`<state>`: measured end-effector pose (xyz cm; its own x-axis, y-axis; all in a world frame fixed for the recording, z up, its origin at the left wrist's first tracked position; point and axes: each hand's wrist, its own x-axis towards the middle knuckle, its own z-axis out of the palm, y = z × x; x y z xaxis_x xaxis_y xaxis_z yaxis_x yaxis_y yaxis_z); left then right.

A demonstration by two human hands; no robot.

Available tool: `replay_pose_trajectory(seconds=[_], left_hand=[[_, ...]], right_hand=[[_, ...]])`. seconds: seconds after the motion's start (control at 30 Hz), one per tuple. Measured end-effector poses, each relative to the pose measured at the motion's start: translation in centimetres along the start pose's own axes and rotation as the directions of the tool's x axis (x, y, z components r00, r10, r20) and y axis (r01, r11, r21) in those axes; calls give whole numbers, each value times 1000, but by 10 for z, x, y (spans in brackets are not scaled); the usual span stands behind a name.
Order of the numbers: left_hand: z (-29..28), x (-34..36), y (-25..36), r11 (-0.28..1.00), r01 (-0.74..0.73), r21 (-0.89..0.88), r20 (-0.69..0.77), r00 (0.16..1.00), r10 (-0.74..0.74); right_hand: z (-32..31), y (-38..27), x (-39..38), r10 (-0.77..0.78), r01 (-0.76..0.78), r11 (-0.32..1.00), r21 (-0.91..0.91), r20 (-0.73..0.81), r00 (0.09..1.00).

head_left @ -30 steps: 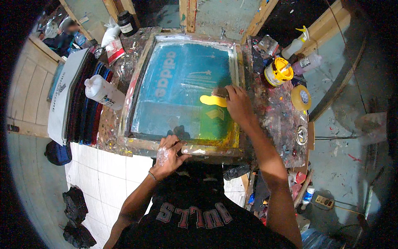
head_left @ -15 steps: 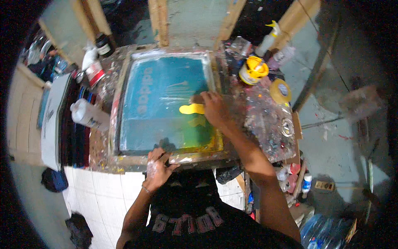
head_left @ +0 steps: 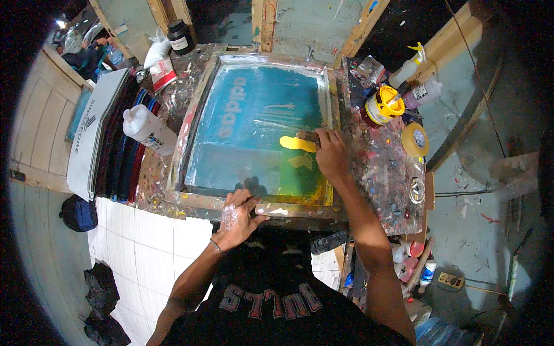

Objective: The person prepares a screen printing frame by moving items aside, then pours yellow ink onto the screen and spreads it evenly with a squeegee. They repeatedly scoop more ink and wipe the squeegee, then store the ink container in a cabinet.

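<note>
A wooden screen-printing frame (head_left: pixel 180 161) with blue-coated mesh (head_left: pixel 231 161) lies on the paint-spattered bench. My left hand (head_left: pixel 234 216) is closed over the frame's front rail, white residue on its back. My right hand (head_left: pixel 329 155) grips a small brown squeegee (head_left: pixel 306 136) on the mesh's right side, beside a thick blob of yellow ink (head_left: pixel 291 143). A greenish-yellow stain (head_left: pixel 303 187) covers the mesh's lower right.
A white bottle (head_left: pixel 153 132) and stacked boards (head_left: pixel 95 138) stand at left. A yellow tub (head_left: pixel 378 106), spray bottle (head_left: pixel 404 72), purple bottle (head_left: pixel 424 95) and tape roll (head_left: pixel 415 138) are at right. A black jar (head_left: pixel 180 39) stands at back left.
The camera view swung and blurred half a second ago, then came back nearly to where it was. My hands, the squeegee and the ink blob look much the same relative to the frame.
</note>
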<state>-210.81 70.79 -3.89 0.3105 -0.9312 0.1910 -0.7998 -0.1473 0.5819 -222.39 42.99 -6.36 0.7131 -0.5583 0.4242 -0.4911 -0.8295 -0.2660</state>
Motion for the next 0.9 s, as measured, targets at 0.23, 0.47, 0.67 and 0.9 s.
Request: replay_pose_trajectory(seconds=[0.23, 0.47, 0.67, 0.9], left_hand=[[0, 1, 1, 1000, 5, -1, 9, 1000, -5], [1, 0, -3, 1000, -17, -13, 11, 1000, 17], [0, 2, -2, 999, -46, -21, -33, 998, 45], [-4, 2, 2, 1000, -19, 0, -8, 1000, 19]], right_hand=[[3, 4, 24, -59, 59, 998, 1, 49, 997], [-19, 3, 59, -13, -38, 989, 144, 338, 941], [-23, 4, 65, -52, -15, 985, 175, 370, 928], [-11, 2, 50, -65, 59, 998, 29, 280, 958]])
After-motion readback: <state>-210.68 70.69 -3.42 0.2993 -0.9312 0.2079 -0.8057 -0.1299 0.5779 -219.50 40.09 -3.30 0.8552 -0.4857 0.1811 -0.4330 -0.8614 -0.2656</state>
